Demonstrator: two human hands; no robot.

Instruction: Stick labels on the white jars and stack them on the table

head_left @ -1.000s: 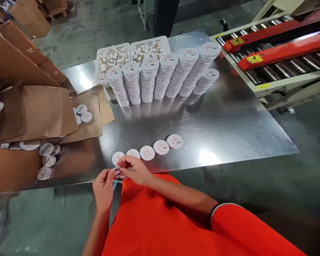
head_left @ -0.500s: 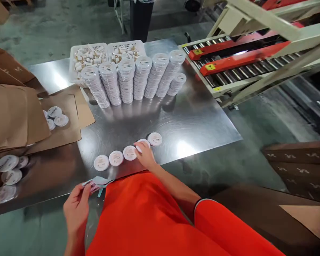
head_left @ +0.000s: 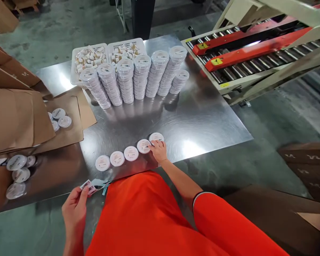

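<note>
Five round white lids lie in a slanting row near the table's front edge, from the leftmost lid (head_left: 102, 163) to the rightmost lid (head_left: 156, 137). My right hand (head_left: 159, 150) rests at the rightmost lid, fingers bent over its near edge and thumb near the fourth lid (head_left: 143, 146). Whether it grips anything is hidden. Pinched between thumb and fingers of my left hand (head_left: 75, 205) is a small printed label sheet (head_left: 89, 187), with a pale strip trailing right. Tall stacks of similar round items (head_left: 126, 81) stand farther back on the metal table (head_left: 202, 117).
Two white baskets (head_left: 76, 73) of small bottles sit behind the stacks. Cardboard (head_left: 13, 117) and loose round lids (head_left: 17, 162) are at the left. A roller conveyor (head_left: 237, 69) adjoins the table's back right; boxes (head_left: 306, 160) stand at the right.
My right hand has moved right, from the fourth lid to the rightmost one. My left hand still holds the label sheet, now tilted more face-up. The camera view has shifted slightly.
</note>
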